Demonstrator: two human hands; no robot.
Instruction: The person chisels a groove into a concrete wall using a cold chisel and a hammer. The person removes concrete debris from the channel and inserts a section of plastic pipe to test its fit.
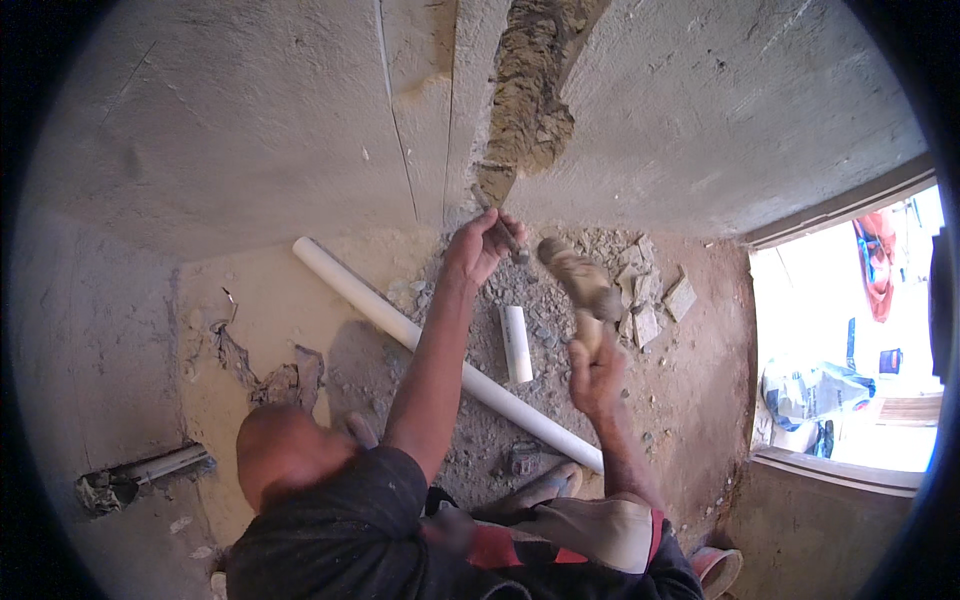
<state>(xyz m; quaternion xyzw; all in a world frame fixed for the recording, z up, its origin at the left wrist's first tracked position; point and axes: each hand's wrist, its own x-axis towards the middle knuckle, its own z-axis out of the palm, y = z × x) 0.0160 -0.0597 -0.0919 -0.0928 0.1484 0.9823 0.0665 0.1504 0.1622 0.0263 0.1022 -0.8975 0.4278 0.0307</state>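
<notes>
My left hand (485,245) is closed around a chisel (513,242), whose far end points into the bottom of a rough groove (533,95) cut in the grey wall. My right hand (598,375) grips the short handle of a hammer (580,278), smeared by motion. The hammer's head is to the right of the chisel's near end and apart from it. Below the groove, broken rubble (560,300) covers the floor at the wall's foot. A short white pipe piece (516,345) lies on it between my forearms.
A long white pipe (500,398) runs diagonally across the floor beneath my left forearm. Flat broken slabs (648,300) lie to the right. A framed opening (845,345) shows bright ground and plastic bags. At left, a recess (140,475) in the wall holds a pipe.
</notes>
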